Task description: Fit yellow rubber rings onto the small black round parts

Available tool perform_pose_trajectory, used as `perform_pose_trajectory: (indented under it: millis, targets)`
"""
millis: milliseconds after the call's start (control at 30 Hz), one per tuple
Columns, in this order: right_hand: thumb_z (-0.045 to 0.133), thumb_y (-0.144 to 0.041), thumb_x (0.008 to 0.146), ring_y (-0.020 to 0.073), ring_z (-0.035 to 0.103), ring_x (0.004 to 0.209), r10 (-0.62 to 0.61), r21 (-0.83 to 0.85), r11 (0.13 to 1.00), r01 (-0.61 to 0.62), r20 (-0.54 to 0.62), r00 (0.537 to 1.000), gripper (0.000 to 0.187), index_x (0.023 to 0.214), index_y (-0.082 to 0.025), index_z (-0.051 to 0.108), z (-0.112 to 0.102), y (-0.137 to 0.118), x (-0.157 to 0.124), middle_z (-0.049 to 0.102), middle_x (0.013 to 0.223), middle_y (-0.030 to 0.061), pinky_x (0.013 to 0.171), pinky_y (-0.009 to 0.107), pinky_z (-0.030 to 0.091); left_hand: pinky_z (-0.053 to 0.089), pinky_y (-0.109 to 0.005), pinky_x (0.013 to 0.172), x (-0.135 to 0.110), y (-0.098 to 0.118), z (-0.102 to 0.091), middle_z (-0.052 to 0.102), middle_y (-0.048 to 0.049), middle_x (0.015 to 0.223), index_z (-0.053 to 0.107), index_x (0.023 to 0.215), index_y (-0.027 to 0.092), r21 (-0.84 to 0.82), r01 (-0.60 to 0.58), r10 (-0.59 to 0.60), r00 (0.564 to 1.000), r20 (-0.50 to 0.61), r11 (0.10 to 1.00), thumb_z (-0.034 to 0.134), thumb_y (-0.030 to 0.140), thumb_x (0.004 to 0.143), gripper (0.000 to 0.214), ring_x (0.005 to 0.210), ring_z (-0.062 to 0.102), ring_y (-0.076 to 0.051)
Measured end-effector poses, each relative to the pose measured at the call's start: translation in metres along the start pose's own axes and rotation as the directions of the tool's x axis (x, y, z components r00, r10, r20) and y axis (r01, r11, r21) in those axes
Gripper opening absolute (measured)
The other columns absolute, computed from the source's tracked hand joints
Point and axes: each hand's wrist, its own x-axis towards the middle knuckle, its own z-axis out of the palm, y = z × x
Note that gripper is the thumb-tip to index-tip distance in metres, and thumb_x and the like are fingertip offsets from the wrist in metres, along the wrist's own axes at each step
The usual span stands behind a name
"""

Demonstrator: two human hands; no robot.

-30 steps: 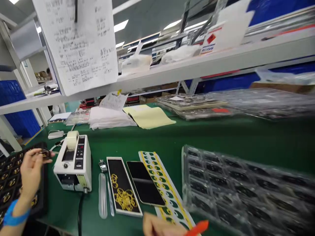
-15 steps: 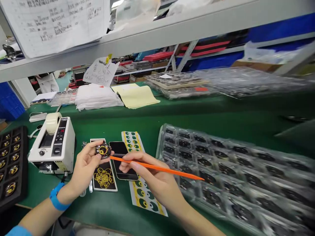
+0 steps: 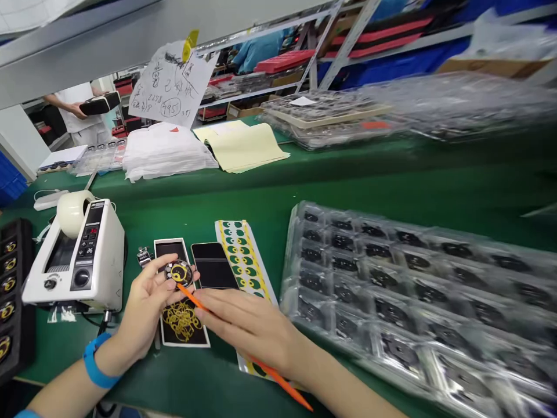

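Note:
Between the fingers of my left hand [image 3: 150, 299] is a round black part [image 3: 181, 271] with a yellow ring pattern on its face. My right hand [image 3: 255, 328] is closed on an orange pointed stick [image 3: 285, 383]. The stick's upper tip touches or nearly touches the lower edge of the round part; I cannot tell which. Below the hands lies a white-rimmed box [image 3: 206, 342] holding a tangle of thin yellow rings [image 3: 183, 320]. Right of it are a dark phone [image 3: 212, 261] and a sheet of green and yellow stickers [image 3: 237, 247], partly hidden by my right hand.
A white tape dispenser [image 3: 102, 249] stands at left beside a black foam tray [image 3: 21, 307] of round parts. A clear plastic tray [image 3: 300, 238] of black parts fills the right. Paper stacks [image 3: 165, 154] lie behind. A person [image 3: 78, 110] stands in the background.
The orange stick has swung from nearly level to a steep slant, its tip now at the round part's face edge. My right hand has turned and moved closer. The view has tilted down.

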Motion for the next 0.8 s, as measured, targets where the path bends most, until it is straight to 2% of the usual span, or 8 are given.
perform_pose_trajectory:
  millis: [100,167,267,333,433,600,700,800]
  targets:
    - [0.033,-0.004,0.101,0.0241,0.070,0.095,-0.094,-0.118,0.987,0.109,0.127,0.988,0.030,0.100,-0.005,0.062,-0.002,0.001,-0.003,0.074,0.093,0.0140,0.078,0.034,0.060,0.053,-0.039,0.096,0.002,0.000,-0.003,0.076,-0.0118,0.101,0.058,0.118,0.016,-0.026,0.077,-0.077,0.997,-0.022,0.997,0.075,0.027,0.080,0.043,0.110,0.068,-0.029]
    - [0.032,-0.005,0.101,0.0228,0.071,0.093,-0.065,-0.110,0.991,0.076,0.099,0.993,0.030,0.102,-0.006,0.062,0.000,-0.001,-0.005,0.075,0.093,0.0132,0.078,0.033,0.061,0.054,-0.036,0.094,0.003,-0.001,-0.004,0.076,-0.0108,0.099,0.059,0.116,0.016,-0.032,0.104,-0.105,0.994,-0.025,0.994,0.078,0.028,0.078,0.044,0.107,0.069,-0.027]
    - [0.041,-0.009,0.101,0.0180,0.072,0.083,0.126,-0.034,0.991,-0.128,-0.056,0.990,0.019,0.104,-0.011,0.060,0.004,-0.005,-0.006,0.075,0.087,0.0104,0.072,0.028,0.061,0.055,-0.034,0.093,0.002,-0.003,-0.004,0.076,-0.0081,0.096,0.059,0.114,0.017,-0.021,0.108,-0.108,0.994,-0.009,0.994,0.081,0.031,0.076,0.046,0.101,0.071,-0.024]
    - [0.048,-0.010,0.099,0.0154,0.071,0.076,0.282,0.029,0.959,-0.281,-0.136,0.950,0.013,0.104,-0.016,0.059,0.006,-0.008,-0.005,0.074,0.083,0.0076,0.069,0.025,0.061,0.055,-0.032,0.093,0.000,-0.005,-0.003,0.076,-0.0059,0.095,0.060,0.113,0.018,-0.008,0.108,-0.108,0.994,0.013,0.994,0.082,0.033,0.075,0.046,0.098,0.071,-0.020]
    - [0.053,-0.008,0.096,0.0147,0.070,0.072,0.368,0.090,0.930,-0.357,-0.191,0.910,0.015,0.103,-0.018,0.060,0.009,-0.011,-0.003,0.074,0.082,0.0064,0.067,0.024,0.060,0.056,-0.028,0.090,-0.004,-0.007,0.001,0.076,-0.0034,0.095,0.062,0.111,0.020,-0.007,0.116,-0.116,0.992,0.046,0.993,0.082,0.034,0.075,0.044,0.095,0.071,-0.016]
    - [0.054,-0.003,0.093,0.0162,0.070,0.073,0.356,0.103,0.934,-0.341,-0.217,0.909,0.019,0.105,-0.016,0.061,0.019,-0.011,-0.006,0.073,0.082,0.0090,0.065,0.026,0.060,0.057,-0.023,0.086,-0.007,-0.012,0.003,0.076,-0.0012,0.094,0.064,0.110,0.022,-0.019,0.121,-0.120,0.992,0.051,0.993,0.083,0.035,0.074,0.042,0.093,0.070,-0.013]
    - [0.052,-0.001,0.093,0.0199,0.070,0.079,0.245,-0.013,0.967,-0.253,-0.202,0.948,0.020,0.107,-0.011,0.062,0.021,-0.009,-0.011,0.074,0.087,0.0137,0.065,0.030,0.061,0.057,-0.022,0.083,-0.006,-0.013,0.002,0.075,-0.0012,0.093,0.066,0.110,0.023,-0.035,0.129,-0.128,0.991,0.027,0.991,0.083,0.035,0.073,0.042,0.094,0.070,-0.015]
    - [0.043,-0.002,0.096,0.0233,0.070,0.085,0.111,-0.141,0.982,-0.124,-0.101,0.989,0.022,0.106,-0.006,0.062,0.020,-0.007,-0.013,0.074,0.093,0.0176,0.067,0.033,0.062,0.058,-0.020,0.077,-0.005,-0.013,0.000,0.074,-0.0005,0.088,0.069,0.108,0.023,-0.038,0.137,-0.137,0.991,0.007,0.990,0.082,0.035,0.075,0.038,0.090,0.070,-0.015]
